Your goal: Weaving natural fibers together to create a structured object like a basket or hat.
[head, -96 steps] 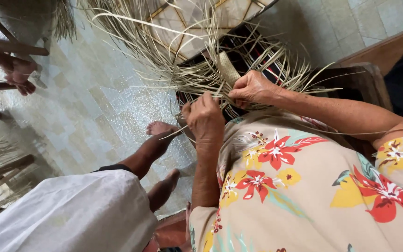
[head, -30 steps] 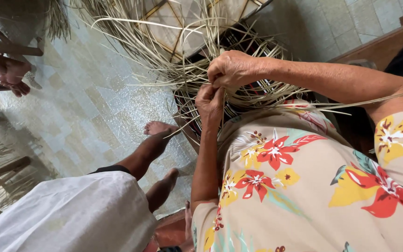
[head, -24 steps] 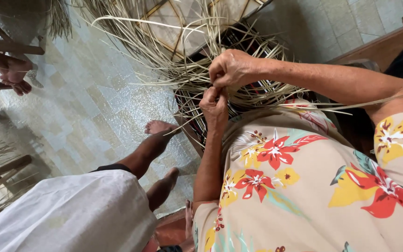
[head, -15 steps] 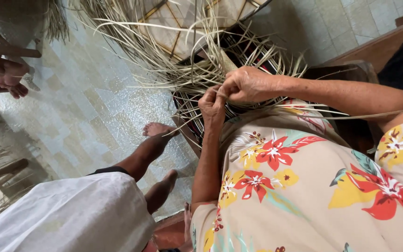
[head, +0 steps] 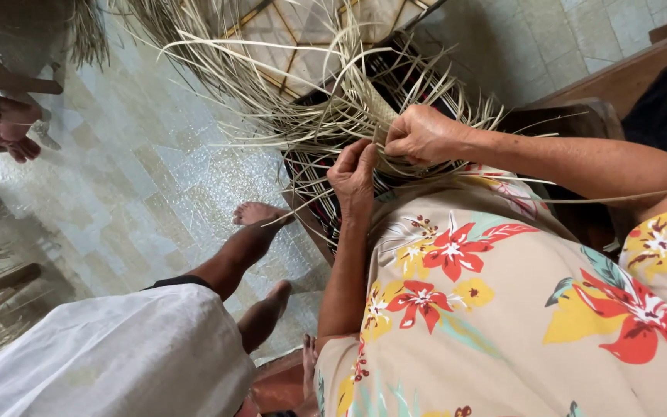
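A bundle of pale dry palm strips fans out over my lap, with a narrow woven band rising from its middle. My left hand pinches a few strips just below the band. Right beside it my right hand is closed on the strips at the foot of the band. A dark striped cloth lies under the strips. I wear a beige dress with red and yellow flowers.
Another person sits at my left, with a white garment and bare feet on the pale tiled floor. A third person's foot rests by wooden chair rungs at far left. More loose strips lie at the top.
My right hand has come down from above the bundle and moved right, next to the woven band. My left hand shifted slightly and now pinches strips with its fingers upward.
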